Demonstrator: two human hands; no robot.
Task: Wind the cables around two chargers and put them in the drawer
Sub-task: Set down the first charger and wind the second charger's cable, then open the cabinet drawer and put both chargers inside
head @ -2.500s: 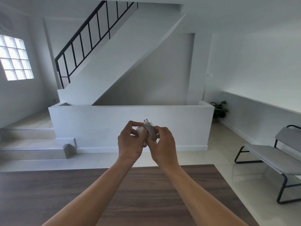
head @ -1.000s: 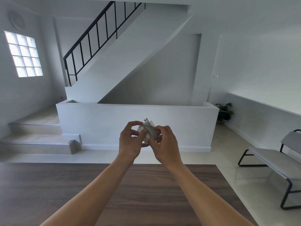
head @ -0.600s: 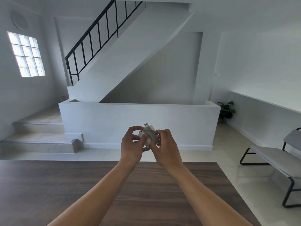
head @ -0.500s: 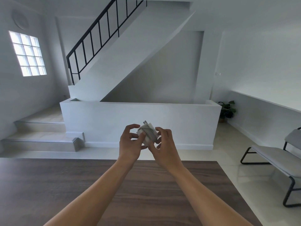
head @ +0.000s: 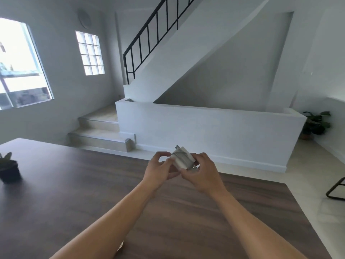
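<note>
A white charger [head: 182, 158] with a grey-white cable wound around its body is held up in front of me, above the far edge of the dark wooden table [head: 78, 186]. Its metal prongs point up and away. My left hand [head: 160, 170] pinches the charger's left side with thumb and fingers. My right hand [head: 202, 173] grips its lower right side, where the cable end sits. No drawer and no second charger are in view.
A small potted plant in a black pot [head: 8, 170] stands on the table at far left. Beyond the table are a low white wall [head: 214, 131], steps [head: 100, 133], a staircase with black railing and a bench leg [head: 336, 189] at right.
The view has swung left and tilted, bringing the big window and the potted plant into sight. Both hands keep hold of the charger, which sits a little lower and right in view.
</note>
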